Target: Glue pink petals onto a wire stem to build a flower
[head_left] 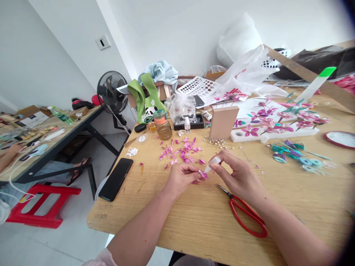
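My left hand [181, 178] pinches a small pink-purple artificial flower [204, 175] with a pale bead at its tip. In my right hand [235, 171] is a small white glue bottle [213, 164], tilted so its narrow nozzle points down at the flower. Nozzle and petals are very close; whether they touch I cannot tell. Red-handled scissors [247, 216] lie on the table under my right forearm, blades towards my hands. Loose pink petals [183, 149] are scattered just beyond my left hand. Pearl beads on stems [217, 142] lie past my right hand.
Finished flowers [269, 125] stand in a white foam strip [246, 136] at the right. Teal pieces and ribbon rolls [307, 162] lie nearer. A phone [115, 179] is by the left edge; a drink jar [163, 127] stands behind. A co-worker's arm [9, 155] rests on another table.
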Motion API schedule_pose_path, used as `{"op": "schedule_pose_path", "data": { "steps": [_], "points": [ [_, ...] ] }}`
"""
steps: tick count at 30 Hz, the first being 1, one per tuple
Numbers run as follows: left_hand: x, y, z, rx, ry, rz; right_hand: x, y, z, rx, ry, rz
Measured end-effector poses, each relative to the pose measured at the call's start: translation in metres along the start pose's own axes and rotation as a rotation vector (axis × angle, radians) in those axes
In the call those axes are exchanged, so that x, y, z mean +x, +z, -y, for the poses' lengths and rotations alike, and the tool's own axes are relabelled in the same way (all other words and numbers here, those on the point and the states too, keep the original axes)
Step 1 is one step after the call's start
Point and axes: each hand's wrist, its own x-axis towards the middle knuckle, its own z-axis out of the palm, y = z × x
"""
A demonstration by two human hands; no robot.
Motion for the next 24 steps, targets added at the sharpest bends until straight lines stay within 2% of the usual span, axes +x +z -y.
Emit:
{"op": "schedule_pose_path", "data": {
  "steps": [10,24],
  "points": [
    [-0.0005,-0.0001,-0.0004,0.001,0.01,0.023,0.0007,0.0013,-0.0019,0.008,-0.002,0.005],
    [0.0,0.0004,0.0001,0.007,0.002,-0.025,0.0002,-0.0008,0.0008,-0.027,-0.009,-0.01]
  ]
}}
